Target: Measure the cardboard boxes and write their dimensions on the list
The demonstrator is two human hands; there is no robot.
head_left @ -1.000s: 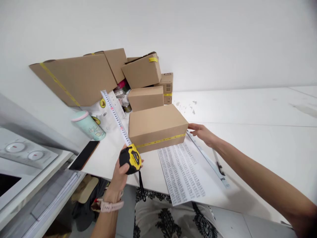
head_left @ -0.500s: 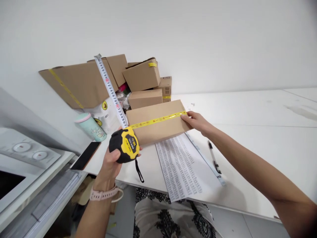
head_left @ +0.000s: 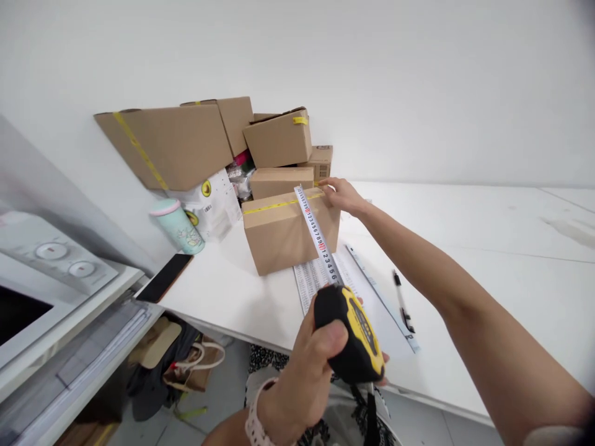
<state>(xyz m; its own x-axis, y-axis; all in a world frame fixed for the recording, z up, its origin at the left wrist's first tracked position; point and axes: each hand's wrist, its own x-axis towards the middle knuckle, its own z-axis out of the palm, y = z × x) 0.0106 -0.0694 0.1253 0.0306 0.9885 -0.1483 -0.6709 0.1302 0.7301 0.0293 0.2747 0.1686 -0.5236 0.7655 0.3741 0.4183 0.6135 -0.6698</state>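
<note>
My left hand (head_left: 309, 362) is wrapped round a black and yellow tape measure (head_left: 351, 331), low in front of the table. Its white blade (head_left: 320, 238) is drawn out and slants up across the front of a cardboard box (head_left: 279, 238), the tip a little above the box's top edge. Yellow tape runs along the top of this box. My right hand (head_left: 344, 195) grips the box at its upper right corner, thumb near the tape. Part of a printed sheet (head_left: 309, 282) shows beneath the box and blade.
More cardboard boxes (head_left: 162, 145) are piled against the wall. A mint tumbler (head_left: 179, 229) and a dark phone-like slab (head_left: 165, 279) lie left. A ruler (head_left: 383, 300) and a pen (head_left: 402, 303) rest on the white table (head_left: 502, 291). A microwave-like appliance (head_left: 51, 266) stands at far left.
The tape measure has moved right and down, its blade now crossing the box's front instead of passing left of it. The box has been turned, its taped face now upward, and my right hand has shifted up.
</note>
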